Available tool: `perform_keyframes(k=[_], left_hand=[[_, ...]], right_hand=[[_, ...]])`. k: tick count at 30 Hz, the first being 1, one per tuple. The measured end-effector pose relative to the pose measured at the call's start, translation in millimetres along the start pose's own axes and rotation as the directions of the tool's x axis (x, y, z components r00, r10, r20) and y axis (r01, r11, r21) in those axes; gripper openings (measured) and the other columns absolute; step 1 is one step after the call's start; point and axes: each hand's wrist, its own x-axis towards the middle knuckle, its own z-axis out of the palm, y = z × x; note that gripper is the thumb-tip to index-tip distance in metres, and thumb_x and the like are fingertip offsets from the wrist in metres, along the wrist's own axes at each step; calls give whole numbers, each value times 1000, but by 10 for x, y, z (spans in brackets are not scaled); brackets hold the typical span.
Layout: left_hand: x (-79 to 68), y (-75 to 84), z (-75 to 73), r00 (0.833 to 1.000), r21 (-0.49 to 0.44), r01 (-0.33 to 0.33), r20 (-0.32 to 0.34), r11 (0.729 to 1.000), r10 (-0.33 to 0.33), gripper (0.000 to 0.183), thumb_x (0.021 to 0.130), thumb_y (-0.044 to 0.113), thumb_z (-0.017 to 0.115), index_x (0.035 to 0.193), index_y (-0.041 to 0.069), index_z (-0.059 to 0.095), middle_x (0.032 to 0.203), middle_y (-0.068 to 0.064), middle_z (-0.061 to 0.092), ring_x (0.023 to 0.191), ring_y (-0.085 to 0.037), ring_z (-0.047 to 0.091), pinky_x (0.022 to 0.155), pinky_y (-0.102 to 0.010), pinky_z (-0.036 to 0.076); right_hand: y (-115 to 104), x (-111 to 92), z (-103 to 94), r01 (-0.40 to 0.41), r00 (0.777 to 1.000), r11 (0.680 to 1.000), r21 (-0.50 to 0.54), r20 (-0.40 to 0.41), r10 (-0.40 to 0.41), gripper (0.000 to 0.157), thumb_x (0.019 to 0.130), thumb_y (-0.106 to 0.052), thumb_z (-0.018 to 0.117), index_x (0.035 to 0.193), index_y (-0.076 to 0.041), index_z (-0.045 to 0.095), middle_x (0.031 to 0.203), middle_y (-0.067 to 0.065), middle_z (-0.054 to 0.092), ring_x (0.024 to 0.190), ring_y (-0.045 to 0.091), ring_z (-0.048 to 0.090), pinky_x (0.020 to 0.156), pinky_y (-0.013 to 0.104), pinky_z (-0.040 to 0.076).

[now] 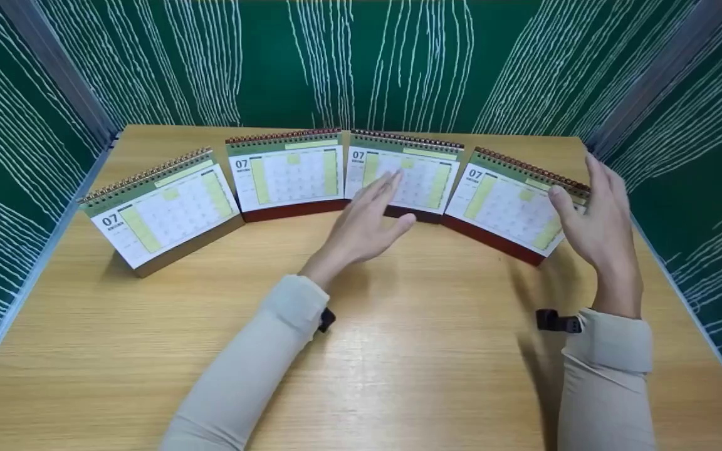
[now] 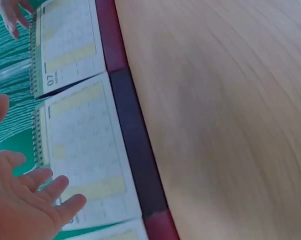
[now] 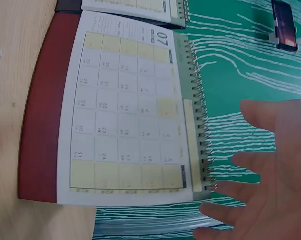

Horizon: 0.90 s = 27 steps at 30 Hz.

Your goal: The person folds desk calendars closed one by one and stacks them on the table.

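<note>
Several spiral-bound desk calendars, each showing page 07, stand in a shallow arc on a wooden table. My left hand has its fingers extended and thumb apart, overlapping the dark-based calendar right of centre. In the left wrist view, those fingers spread over the same calendar's page. At the right end of the arc, my right hand is held up beside the red-based calendar, its fingertips near the spiral in the right wrist view. Neither hand holds anything. Another red-based calendar and a brown-based one are farther left.
The wooden table extends toward the front. Green walls with white wavy lines enclose its back and sides. A small dark device is visible against the green wall in the right wrist view.
</note>
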Motion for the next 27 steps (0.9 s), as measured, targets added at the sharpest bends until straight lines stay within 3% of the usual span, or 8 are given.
perform_keyframes(k=[7,14,21,27], left_hand=[[165,63,234,998,-194,11,65,981,2,80,107,55,54,172,34,12,178,0,17,163,-26,17,129,-56,22],[266,80,457,992,-227,17,123,974,12,82,107,58,52,172,31,11,178,-2,16,164,-27,14,131,-53,18],[363,126,600,990,-345,37,144,938,13,81,107,58,53,172,34,12,178,1,15,164,-21,12,132,-50,17],[402,187,697,989,-402,54,149,914,7,79,107,53,56,172,35,14,178,2,15,164,-20,10,132,-49,15]], right_hand=[[140,44,4,-81,997,992,94,14,80,80,109,-54,46,173,-26,8,178,17,5,161,45,10,125,74,13],[249,81,56,-187,982,946,266,58,178,75,110,-57,41,173,-29,9,179,9,7,161,39,14,131,59,13],[310,95,49,-254,967,904,344,70,245,75,110,-59,38,172,-33,4,180,3,5,164,33,6,132,57,8],[344,108,33,-277,961,887,369,99,259,78,110,-61,33,173,-26,1,180,4,1,164,33,6,132,56,7]])
